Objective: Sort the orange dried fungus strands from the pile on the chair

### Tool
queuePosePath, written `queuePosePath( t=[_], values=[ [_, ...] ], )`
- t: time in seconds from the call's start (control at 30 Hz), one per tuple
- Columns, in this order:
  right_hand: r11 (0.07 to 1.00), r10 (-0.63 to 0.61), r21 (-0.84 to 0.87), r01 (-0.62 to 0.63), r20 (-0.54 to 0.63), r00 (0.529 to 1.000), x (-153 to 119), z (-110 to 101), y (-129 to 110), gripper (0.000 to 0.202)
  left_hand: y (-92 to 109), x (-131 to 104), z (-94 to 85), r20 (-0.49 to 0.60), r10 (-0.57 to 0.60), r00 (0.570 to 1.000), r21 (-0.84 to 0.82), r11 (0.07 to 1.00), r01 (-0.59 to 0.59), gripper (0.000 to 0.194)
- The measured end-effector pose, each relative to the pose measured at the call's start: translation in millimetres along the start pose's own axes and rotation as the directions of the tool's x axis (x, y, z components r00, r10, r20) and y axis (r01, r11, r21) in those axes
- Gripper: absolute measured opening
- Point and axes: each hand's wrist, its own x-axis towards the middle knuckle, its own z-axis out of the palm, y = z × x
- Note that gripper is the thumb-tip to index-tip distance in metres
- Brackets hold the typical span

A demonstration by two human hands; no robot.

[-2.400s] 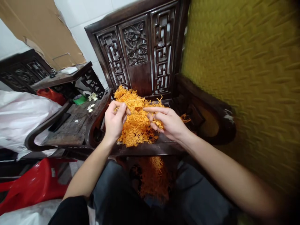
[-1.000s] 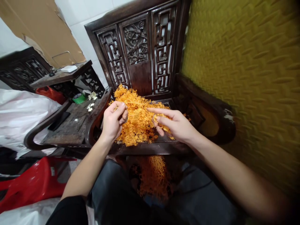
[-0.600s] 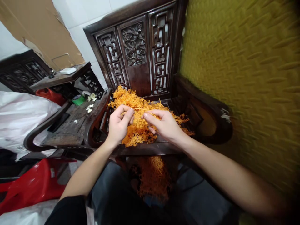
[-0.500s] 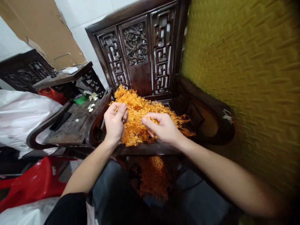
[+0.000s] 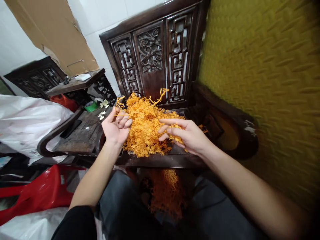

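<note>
A heap of orange, branching plastic-looking sprigs [image 5: 142,133] lies on the seat of a dark carved wooden chair [image 5: 153,90]. My left hand [image 5: 116,126], palm turned up at the heap's left side, pinches an orange sprig [image 5: 120,102] between thumb and forefinger. Its thin stem points right and its branched end stands above the fingertips. My right hand [image 5: 185,135] hovers at the heap's right side with fingers apart, apparently holding nothing. Another orange sprig [image 5: 159,96] shows above the heap between the hands; whether it touches the heap I cannot tell.
On the wooden seat to the left [image 5: 77,135] lie green tape [image 5: 91,106], pale flower-shaped pieces [image 5: 102,115] and a dark flat object [image 5: 70,129]. White sacks [image 5: 32,123] and a red plastic chair [image 5: 45,190] stand farther left. A yellow textured panel [image 5: 257,66] borders the right. More orange sprigs [image 5: 167,190] are below the seat.
The hands have moved apart. My left hand has turned palm up and still pinches a sprig; my right hand has let go of the strand and opened. The view has shifted slightly.
</note>
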Motion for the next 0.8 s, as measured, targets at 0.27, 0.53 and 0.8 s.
queuePosePath(
  t=[0.27,0.53,0.8],
  values=[
    [0.986,0.017,-0.167,-0.014,0.016,1.000,5,4,5,0.057,4,-21,13.4,0.102,-0.065,0.993,-0.055,0.996,0.070,0.026],
    [0.832,-0.353,-0.461,0.309,-0.011,0.936,12,19,-1,0.031,-9,-25,25.1,0.105,-0.245,0.964,-0.104,0.961,0.256,0.026],
    [0.918,0.253,-0.374,-0.135,0.285,0.925,17,-4,-3,0.040,-9,2,-14.0,0.136,-0.248,0.959,0.681,0.726,0.091,0.039]
  ],
)
